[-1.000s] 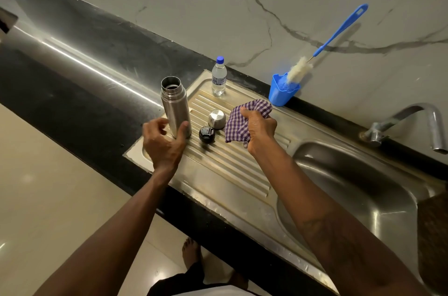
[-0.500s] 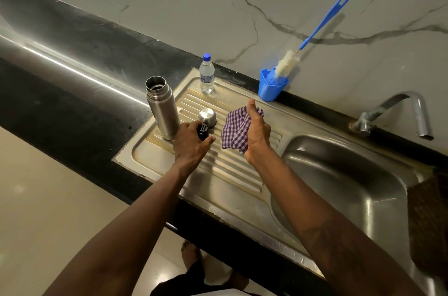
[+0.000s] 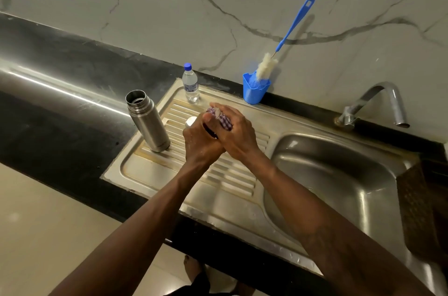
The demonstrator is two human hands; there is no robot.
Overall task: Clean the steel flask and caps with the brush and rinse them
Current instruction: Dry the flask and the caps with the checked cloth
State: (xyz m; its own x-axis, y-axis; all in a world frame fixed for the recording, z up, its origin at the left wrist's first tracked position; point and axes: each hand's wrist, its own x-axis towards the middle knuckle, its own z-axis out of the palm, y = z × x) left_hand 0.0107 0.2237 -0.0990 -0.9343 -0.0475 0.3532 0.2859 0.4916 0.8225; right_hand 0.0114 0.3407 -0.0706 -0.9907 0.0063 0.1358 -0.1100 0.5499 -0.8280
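Steel flask [image 3: 148, 124] stands open and upright on the draining board [image 3: 225, 195], just left of the hands. Left hand [image 3: 200, 141] grips a dark cap; right hand [image 3: 234, 133] presses the checked cloth [image 3: 224, 121] onto it. Blue brush [image 3: 287, 37] leans in its holder [image 3: 255, 92].

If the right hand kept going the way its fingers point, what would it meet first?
Probably the water bottle at the drainboard's back edge. The right hand, clutching the checked cloth, points up-left toward it, though depth is unclear.
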